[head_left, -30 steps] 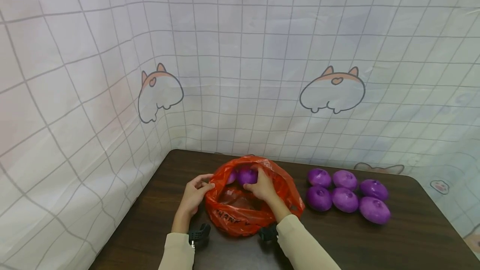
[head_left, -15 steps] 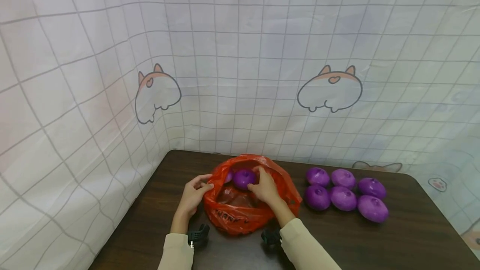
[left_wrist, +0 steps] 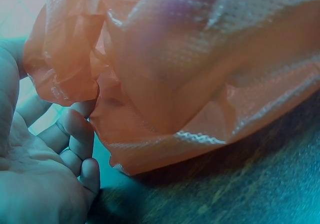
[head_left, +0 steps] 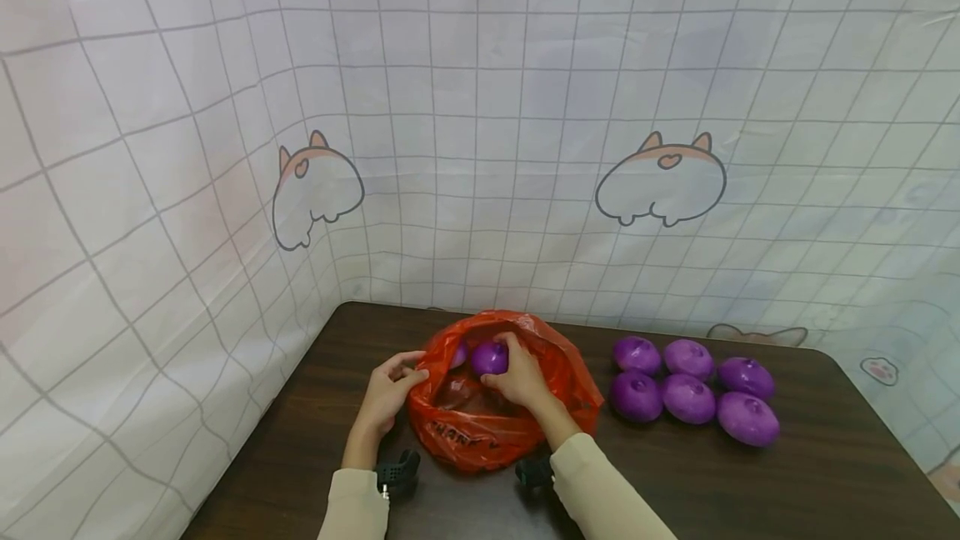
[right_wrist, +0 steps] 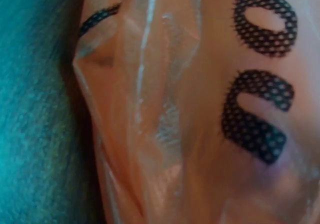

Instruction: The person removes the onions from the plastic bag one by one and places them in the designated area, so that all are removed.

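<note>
A red plastic bag (head_left: 480, 444) with black lettering stands with its mouth spread wide. Its left rim is pinched between the thumb and fingers of my left hand (head_left: 386, 394); the left wrist view shows that hand (left_wrist: 45, 159) at the orange-looking plastic (left_wrist: 150, 114), its lower fingers loosely curled. Inside the mouth, my right hand (head_left: 521, 373) grips a round purple onion-like vegetable (head_left: 489, 358) with thumb and fingers on its right side. A second purple one (head_left: 459, 354) shows partly behind the left rim. In the right wrist view only the printed bag wall (right_wrist: 175, 134) fills the picture, hiding the hand.
To the right of the bag, several more purple onion-like vegetables (head_left: 690, 398) sit in two rows on the dark wooden table (head_left: 750, 490). A white grid-patterned cloth (head_left: 525, 215) with cartoon corgis hangs behind and at the left.
My right hand drew slightly right from the purple vegetable half a second ago, and has now come back left, its fingers around it again. The left hand stays on the bag's rim.
</note>
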### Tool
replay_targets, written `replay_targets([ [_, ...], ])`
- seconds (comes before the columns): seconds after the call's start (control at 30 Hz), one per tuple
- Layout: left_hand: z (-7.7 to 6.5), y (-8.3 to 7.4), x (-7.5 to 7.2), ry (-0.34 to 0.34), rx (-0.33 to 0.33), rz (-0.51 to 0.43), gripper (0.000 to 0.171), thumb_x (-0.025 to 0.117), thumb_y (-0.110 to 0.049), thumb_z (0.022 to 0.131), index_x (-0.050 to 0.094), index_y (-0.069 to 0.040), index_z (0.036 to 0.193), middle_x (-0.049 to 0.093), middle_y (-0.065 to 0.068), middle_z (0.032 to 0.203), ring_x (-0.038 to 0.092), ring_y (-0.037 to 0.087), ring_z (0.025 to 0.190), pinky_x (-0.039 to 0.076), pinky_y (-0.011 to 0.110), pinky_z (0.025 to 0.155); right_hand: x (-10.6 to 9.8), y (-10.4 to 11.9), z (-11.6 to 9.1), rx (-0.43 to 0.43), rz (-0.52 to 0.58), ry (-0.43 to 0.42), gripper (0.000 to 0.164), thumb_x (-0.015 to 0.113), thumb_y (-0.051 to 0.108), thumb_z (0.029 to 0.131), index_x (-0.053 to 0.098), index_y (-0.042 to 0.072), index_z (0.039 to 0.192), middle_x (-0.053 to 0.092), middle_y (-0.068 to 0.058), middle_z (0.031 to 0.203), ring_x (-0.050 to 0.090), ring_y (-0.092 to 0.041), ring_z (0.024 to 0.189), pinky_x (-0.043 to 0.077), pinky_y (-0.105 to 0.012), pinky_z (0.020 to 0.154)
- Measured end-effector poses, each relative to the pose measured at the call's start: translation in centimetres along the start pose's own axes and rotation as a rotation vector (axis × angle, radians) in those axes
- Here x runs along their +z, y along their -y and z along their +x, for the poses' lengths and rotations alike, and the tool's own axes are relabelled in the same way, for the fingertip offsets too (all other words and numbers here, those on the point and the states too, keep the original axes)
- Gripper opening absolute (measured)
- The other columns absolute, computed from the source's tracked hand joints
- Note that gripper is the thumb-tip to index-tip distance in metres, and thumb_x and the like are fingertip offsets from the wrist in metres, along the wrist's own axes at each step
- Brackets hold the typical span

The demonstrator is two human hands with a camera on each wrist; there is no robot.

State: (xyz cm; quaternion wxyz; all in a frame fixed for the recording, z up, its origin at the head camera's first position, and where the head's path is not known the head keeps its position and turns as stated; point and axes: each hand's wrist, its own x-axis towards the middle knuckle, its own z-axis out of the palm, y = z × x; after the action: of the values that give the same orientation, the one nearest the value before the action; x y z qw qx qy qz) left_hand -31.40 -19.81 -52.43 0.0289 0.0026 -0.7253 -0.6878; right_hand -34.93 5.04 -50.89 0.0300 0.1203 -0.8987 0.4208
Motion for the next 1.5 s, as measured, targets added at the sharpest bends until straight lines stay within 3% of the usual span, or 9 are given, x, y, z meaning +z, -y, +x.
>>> replay_targets([
  [0.43, 0.0, 0.3, 0.0, -0.006, 0.015, 0.004, 0.035, 0.071, -0.009, 0.093, 0.068, -0.007, 0.129, 0.068, 0.006, 0.086, 0.066, 0.017, 0.079, 0.054, 0.03, 0.072, -1.2, 0.6, -1.5, 0.001, 0.032, 0.003, 0.062, 0.087, 0.015, 0.08, 0.051, 0.016, 0.13, 0.055, -0.02, 0.133, 0.06, -0.041, 0.118, 0.053, -0.06, 0.096],
  [1.07, 0.0, 0.2, 0.0, 0.002, -0.002, -0.008, 0.035, 0.07, -0.008, 0.094, 0.068, -0.008, 0.129, 0.068, 0.006, 0.088, 0.065, 0.019, 0.082, 0.055, 0.031, 0.073, -5.6, 2.2, -5.8, -0.136, 0.066, -0.074, 0.065, 0.088, 0.018, 0.079, 0.054, 0.026, 0.133, 0.053, -0.008, 0.138, 0.057, -0.031, 0.121, 0.055, -0.055, 0.096],
  [1.5, 0.1, 0.3, 0.1, -0.009, -0.006, 0.013, 0.035, 0.07, -0.01, 0.094, 0.068, -0.009, 0.129, 0.068, 0.005, 0.088, 0.066, 0.019, 0.083, 0.055, 0.03, 0.075, -8.4, 2.3, -8.1, -0.215, 0.083, -0.12, 0.069, 0.088, 0.017, 0.08, 0.052, 0.025, 0.138, 0.05, -0.01, 0.14, 0.058, -0.029, 0.118, 0.054, -0.044, 0.092],
])
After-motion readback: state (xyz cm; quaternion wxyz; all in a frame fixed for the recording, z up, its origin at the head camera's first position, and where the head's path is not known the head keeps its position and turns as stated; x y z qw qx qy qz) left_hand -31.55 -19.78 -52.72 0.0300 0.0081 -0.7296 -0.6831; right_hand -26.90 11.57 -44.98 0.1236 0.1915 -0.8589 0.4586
